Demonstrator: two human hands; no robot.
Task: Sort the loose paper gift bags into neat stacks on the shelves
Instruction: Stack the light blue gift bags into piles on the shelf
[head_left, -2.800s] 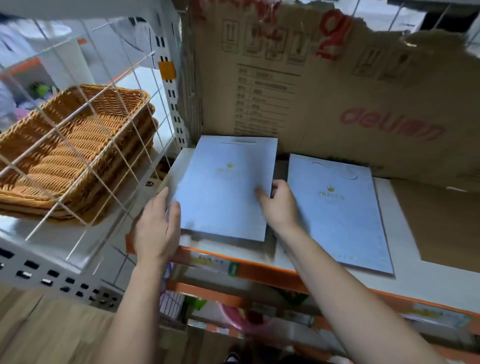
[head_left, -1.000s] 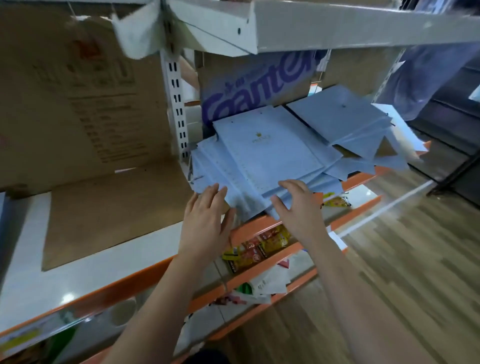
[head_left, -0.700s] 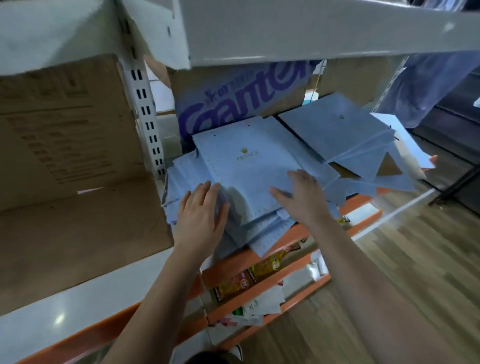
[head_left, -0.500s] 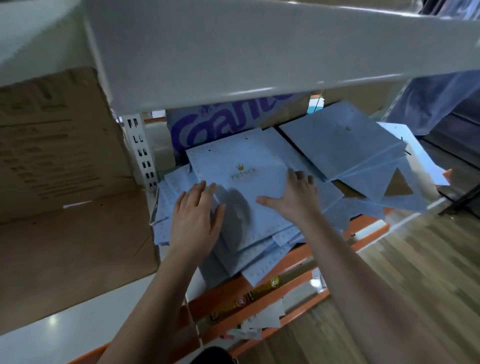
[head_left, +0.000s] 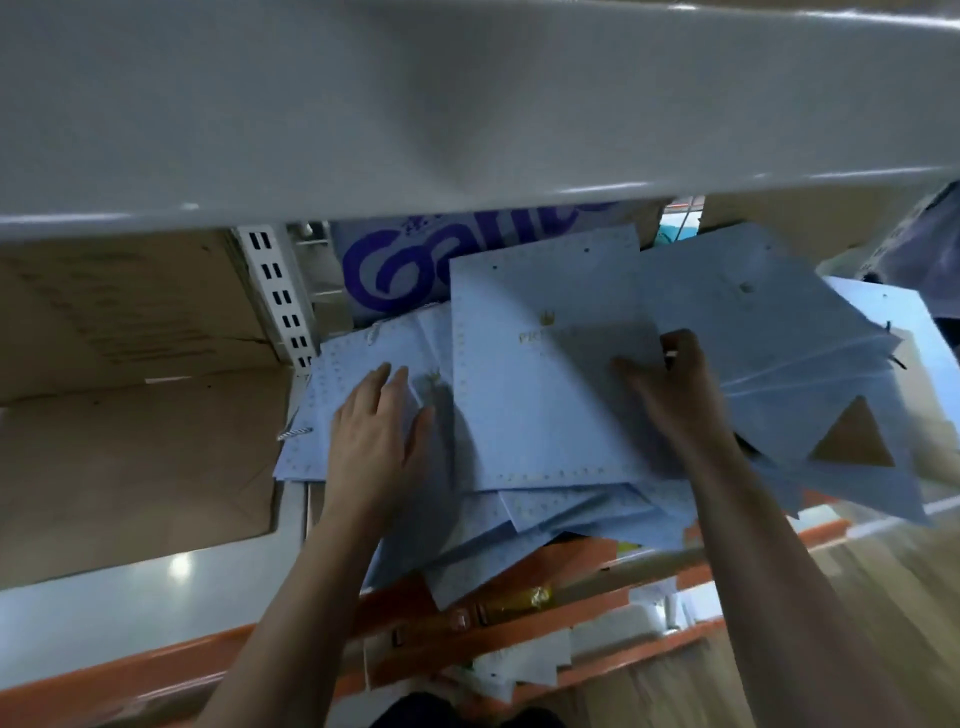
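Note:
A loose heap of flat pale-blue paper gift bags covers the white shelf with an orange front edge, some hanging over that edge. The top bag, with a gold crown print, lies tilted on the heap. My right hand grips this top bag at its right edge, fingers curled over it. My left hand lies flat with fingers spread on a lower bag at the heap's left. More blue bags fan out to the right.
The grey underside of the shelf above fills the top of the view. A box with blue lettering stands behind the heap. A flat cardboard sheet and a perforated upright are at the left. Lower orange-edged shelves hold packets.
I have turned from the two tidy bags at the left to the heap at the right. My hands have reached further in; the right hand has closed on the top bag's right edge.

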